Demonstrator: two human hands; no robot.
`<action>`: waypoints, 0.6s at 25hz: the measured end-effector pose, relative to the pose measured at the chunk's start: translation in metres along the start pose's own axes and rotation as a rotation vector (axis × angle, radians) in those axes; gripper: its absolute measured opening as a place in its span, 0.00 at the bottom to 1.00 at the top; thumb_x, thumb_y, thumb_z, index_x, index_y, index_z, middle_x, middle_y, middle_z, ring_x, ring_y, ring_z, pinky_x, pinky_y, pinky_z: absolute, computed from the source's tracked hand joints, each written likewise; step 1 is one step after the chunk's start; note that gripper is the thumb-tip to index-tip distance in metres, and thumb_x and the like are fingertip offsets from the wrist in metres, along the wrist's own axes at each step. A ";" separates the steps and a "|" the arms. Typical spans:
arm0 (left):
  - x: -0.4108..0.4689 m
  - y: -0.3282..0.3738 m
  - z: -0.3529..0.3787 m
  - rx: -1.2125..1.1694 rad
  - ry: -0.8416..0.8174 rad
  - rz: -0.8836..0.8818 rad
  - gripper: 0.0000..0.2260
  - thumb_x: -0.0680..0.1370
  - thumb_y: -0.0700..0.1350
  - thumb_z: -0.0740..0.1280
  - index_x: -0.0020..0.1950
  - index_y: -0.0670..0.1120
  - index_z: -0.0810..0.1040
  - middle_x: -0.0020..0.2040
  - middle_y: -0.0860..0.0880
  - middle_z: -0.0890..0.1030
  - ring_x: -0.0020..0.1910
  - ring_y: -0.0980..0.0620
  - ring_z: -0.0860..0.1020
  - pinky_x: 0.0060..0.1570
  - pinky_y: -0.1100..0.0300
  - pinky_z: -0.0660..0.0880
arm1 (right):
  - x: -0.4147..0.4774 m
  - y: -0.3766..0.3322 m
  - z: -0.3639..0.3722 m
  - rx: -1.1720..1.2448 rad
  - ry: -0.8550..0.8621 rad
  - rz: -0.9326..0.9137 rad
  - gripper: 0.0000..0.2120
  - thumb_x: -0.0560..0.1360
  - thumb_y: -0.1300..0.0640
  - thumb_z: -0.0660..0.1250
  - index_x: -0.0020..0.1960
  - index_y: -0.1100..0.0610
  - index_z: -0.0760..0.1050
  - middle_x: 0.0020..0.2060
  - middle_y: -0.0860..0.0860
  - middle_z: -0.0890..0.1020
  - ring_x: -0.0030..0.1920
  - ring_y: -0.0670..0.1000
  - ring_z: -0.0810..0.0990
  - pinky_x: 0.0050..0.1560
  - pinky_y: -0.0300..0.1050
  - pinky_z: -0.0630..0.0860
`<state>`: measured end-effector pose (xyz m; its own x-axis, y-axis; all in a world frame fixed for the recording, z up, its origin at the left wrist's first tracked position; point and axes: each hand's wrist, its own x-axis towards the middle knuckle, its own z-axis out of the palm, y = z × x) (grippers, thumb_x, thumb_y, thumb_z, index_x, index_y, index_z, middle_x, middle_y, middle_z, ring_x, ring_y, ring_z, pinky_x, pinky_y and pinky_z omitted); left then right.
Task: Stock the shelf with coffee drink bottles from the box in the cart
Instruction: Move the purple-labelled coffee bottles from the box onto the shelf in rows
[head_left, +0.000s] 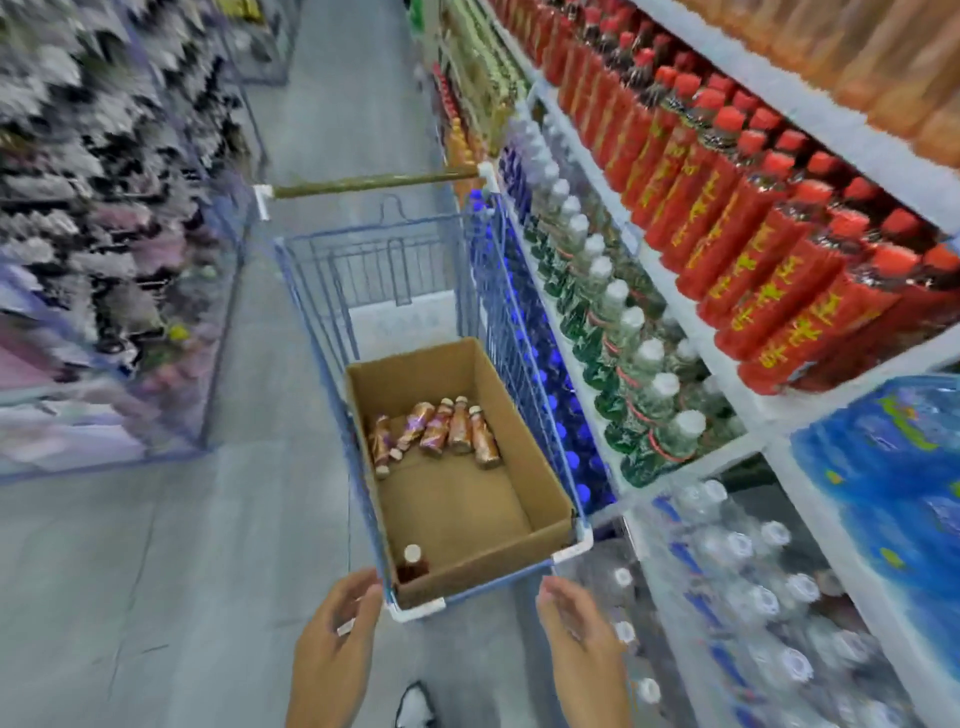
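An open cardboard box (524, 436) sits in a blue wire cart (488, 291) in the aisle. Several brown coffee drink bottles (436, 428) with white caps lie side by side in the box's far half. One more bottle (412, 564) stands upright in the near left corner. My left hand (337, 639) hovers just short of the cart's near left corner, fingers relaxed and holding nothing. My right hand (582, 639) hovers by the near right corner, also relaxed and empty.
Shelving on the right (748, 405) holds rows of red-labelled bottles, clear green-labelled bottles, blue bottles and water packs. Blurred shelves line the left side. The cart handle (374, 184) is at the far end. Grey floor runs between; a shoe (415, 706) shows below.
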<state>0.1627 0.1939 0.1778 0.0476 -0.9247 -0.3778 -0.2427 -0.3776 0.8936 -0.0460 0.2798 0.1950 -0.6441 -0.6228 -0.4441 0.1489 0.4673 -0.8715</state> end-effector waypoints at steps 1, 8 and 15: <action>0.006 -0.002 -0.004 -0.005 0.025 -0.020 0.06 0.79 0.41 0.70 0.51 0.51 0.84 0.48 0.52 0.87 0.43 0.62 0.81 0.51 0.54 0.78 | 0.006 -0.004 0.009 -0.018 -0.022 0.014 0.07 0.77 0.65 0.72 0.51 0.55 0.83 0.48 0.51 0.86 0.48 0.42 0.84 0.42 0.25 0.74; 0.049 -0.003 0.005 0.001 0.106 -0.130 0.05 0.80 0.44 0.69 0.53 0.53 0.83 0.48 0.62 0.85 0.50 0.59 0.82 0.51 0.57 0.79 | 0.077 -0.029 0.044 -0.197 -0.191 0.101 0.05 0.78 0.54 0.71 0.52 0.45 0.82 0.49 0.41 0.85 0.54 0.44 0.82 0.54 0.39 0.75; 0.121 0.056 0.083 0.091 0.097 -0.100 0.06 0.82 0.46 0.66 0.54 0.56 0.81 0.49 0.63 0.84 0.51 0.67 0.80 0.46 0.72 0.75 | 0.187 -0.059 0.058 -0.233 -0.338 0.100 0.06 0.80 0.50 0.68 0.57 0.44 0.80 0.53 0.37 0.83 0.55 0.37 0.80 0.53 0.33 0.73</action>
<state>0.0739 0.0649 0.1622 0.1678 -0.8848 -0.4348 -0.3190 -0.4660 0.8252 -0.1320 0.0989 0.1516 -0.3472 -0.7198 -0.6011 0.0000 0.6410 -0.7676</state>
